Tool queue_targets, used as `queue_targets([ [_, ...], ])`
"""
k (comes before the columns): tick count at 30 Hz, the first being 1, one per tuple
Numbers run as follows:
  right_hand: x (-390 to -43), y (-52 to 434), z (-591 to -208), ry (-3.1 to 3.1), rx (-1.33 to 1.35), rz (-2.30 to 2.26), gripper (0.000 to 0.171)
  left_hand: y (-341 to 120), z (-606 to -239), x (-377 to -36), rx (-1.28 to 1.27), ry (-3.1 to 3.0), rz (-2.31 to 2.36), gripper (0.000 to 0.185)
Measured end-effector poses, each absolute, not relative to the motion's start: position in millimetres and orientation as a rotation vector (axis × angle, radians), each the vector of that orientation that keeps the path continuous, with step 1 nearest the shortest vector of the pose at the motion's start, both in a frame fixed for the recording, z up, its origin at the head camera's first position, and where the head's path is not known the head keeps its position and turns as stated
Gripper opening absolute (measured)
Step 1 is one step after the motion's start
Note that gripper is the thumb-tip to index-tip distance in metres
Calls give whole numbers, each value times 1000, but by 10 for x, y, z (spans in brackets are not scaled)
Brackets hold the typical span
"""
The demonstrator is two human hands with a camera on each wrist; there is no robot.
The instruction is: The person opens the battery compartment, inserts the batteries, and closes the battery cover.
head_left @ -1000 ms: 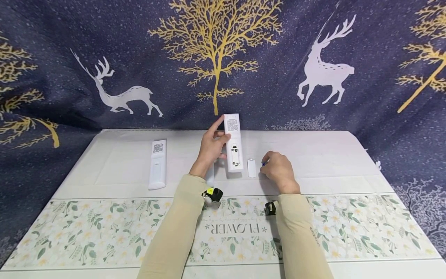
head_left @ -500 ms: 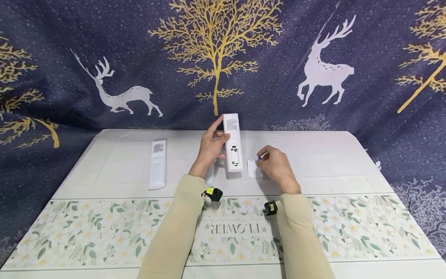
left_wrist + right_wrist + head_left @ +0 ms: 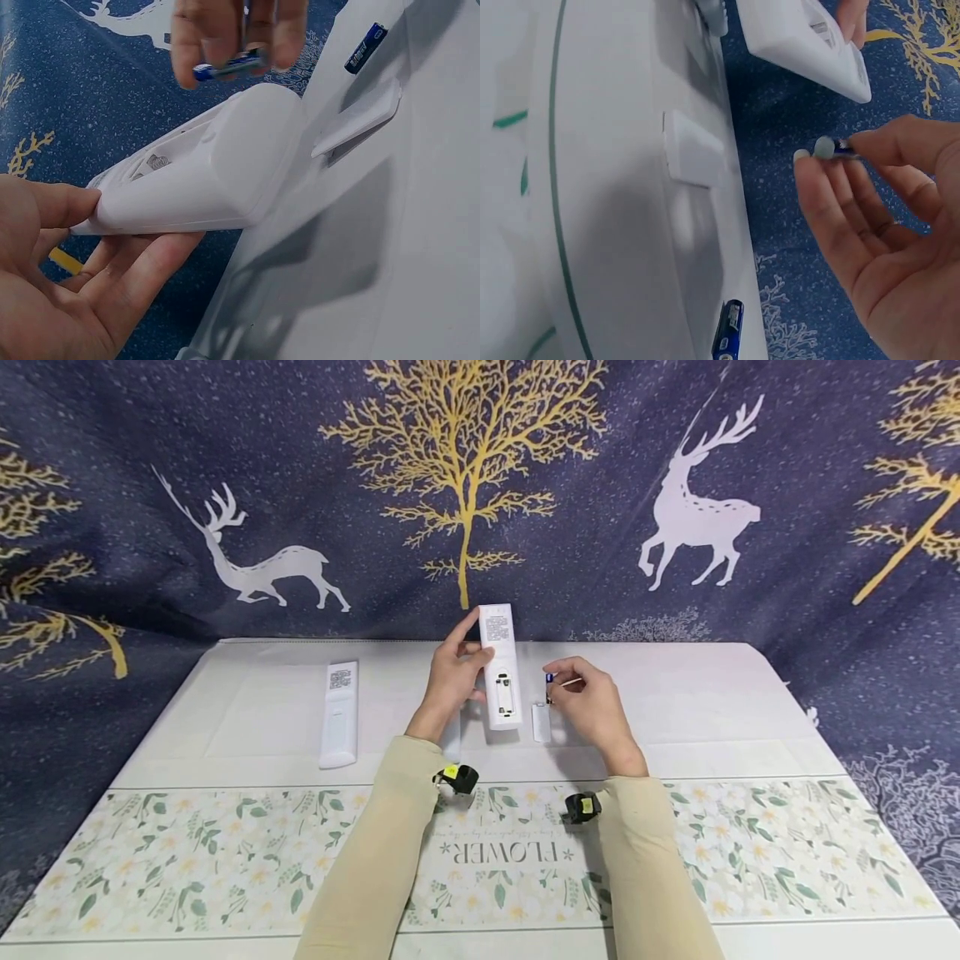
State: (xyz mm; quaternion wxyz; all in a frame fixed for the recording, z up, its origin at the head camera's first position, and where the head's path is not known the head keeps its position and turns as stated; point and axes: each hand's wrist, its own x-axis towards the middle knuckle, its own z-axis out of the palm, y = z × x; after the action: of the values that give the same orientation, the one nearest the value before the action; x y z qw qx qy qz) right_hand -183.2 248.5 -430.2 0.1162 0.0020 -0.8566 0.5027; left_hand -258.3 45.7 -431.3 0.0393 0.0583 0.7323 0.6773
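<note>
Battery (image 3: 550, 687) pinched in your right hand (image 3: 592, 710): align it over the open bay of the remote (image 3: 501, 668), which your left hand (image 3: 450, 681) grips upright.

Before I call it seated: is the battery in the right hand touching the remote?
Apart. Left wrist view shows backdrop between the battery, pinched by the right hand, and the remote.
</note>
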Motion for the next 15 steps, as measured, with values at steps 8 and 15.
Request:
queue_targets([
  [8, -1837, 2412, -4265, -2309, 70, 1786, 26, 460, -4314, -2569, 188, 2254, 2069, 68],
  [15, -1847, 2322, -4264, -2276, 145, 1853, 26, 472, -4309, -2562, 199, 2263, 2051, 67],
])
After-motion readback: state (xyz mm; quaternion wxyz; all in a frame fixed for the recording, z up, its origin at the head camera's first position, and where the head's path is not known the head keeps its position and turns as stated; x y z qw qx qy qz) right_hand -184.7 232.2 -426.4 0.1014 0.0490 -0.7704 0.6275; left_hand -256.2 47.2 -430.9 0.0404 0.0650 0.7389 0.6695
